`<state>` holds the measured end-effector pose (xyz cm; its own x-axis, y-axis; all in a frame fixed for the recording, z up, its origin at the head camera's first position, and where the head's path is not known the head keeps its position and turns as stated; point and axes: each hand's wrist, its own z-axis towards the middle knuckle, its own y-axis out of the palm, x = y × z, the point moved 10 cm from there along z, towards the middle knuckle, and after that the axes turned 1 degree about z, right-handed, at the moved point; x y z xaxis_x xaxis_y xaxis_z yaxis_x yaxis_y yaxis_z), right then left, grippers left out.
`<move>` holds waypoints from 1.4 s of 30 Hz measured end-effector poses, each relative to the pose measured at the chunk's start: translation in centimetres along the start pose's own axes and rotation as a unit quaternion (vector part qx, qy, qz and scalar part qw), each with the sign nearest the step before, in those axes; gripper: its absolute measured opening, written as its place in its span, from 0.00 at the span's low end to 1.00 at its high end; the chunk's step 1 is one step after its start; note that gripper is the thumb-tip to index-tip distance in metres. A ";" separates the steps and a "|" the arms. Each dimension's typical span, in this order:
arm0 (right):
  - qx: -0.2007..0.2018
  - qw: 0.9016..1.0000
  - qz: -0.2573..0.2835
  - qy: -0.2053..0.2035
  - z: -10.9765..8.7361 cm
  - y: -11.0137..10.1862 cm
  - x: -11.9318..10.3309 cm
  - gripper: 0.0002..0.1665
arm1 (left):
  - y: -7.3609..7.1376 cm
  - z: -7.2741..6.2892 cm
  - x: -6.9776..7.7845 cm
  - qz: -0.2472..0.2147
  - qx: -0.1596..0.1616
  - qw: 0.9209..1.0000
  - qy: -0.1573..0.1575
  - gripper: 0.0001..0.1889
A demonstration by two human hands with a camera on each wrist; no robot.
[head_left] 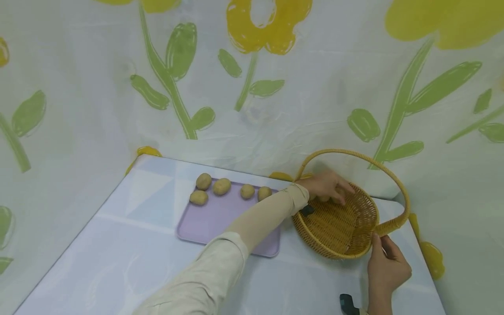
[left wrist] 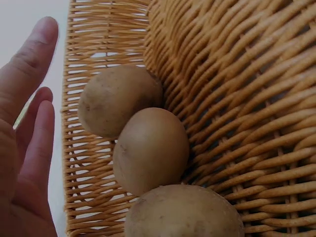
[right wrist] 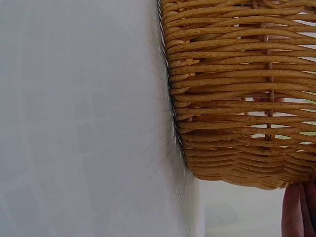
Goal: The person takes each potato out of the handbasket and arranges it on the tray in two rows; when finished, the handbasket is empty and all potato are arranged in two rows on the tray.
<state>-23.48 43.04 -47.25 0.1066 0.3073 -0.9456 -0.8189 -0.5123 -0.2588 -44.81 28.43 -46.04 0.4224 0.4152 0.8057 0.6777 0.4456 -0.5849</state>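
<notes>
A woven wicker basket [head_left: 334,225] with a tall arched handle [head_left: 399,188] stands at the right of the table. My left hand [head_left: 328,186] reaches over its far side, fingers loosely extended and holding nothing. Below that hand, three potatoes [left wrist: 150,150] lie against the inside wall, plain in the left wrist view and mostly hidden by the hand in the head view. With thumb and fingers, my right hand [head_left: 387,264] pinches the basket's near right rim beside the handle's base; in the right wrist view only its fingers [right wrist: 292,212] show, at the rim.
Left of the basket lies a lilac tray [head_left: 201,223], with several potatoes [head_left: 222,187] along its far edge and left corner. My left forearm crosses above the tray's right part. Behind the table [head_left: 130,249] hangs a flower-printed curtain [head_left: 307,109].
</notes>
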 end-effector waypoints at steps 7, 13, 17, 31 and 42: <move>0.006 1.000 0.005 -0.012 0.0 -0.2 -0.3 0.17 | 0.1 1.1 -0.6 0.071 -0.003 0.997 -0.012 0.26; 0.004 1.000 -0.009 -0.008 0.1 -0.3 -0.1 0.18 | 0.2 1.3 -1.2 0.113 -0.001 0.993 -0.029 0.24; 0.000 1.000 -0.015 -0.001 0.1 -0.2 0.0 0.19 | 0.2 1.4 -1.3 0.156 -0.004 0.988 -0.021 0.24; 0.000 1.000 -0.018 -0.007 0.0 -0.1 -0.1 0.20 | 0.0 1.6 -1.5 0.151 -0.007 0.988 -0.012 0.25; -0.002 1.000 -0.003 0.010 -0.1 -0.1 0.1 0.21 | 0.1 1.0 -1.4 0.188 -0.014 0.982 -0.009 0.23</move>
<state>-23.31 43.03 -47.37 0.1219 0.2944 -0.9479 -0.8163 -0.5136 -0.2645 -45.92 28.73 -47.33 0.6360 0.5602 0.5308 0.4919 0.2357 -0.8382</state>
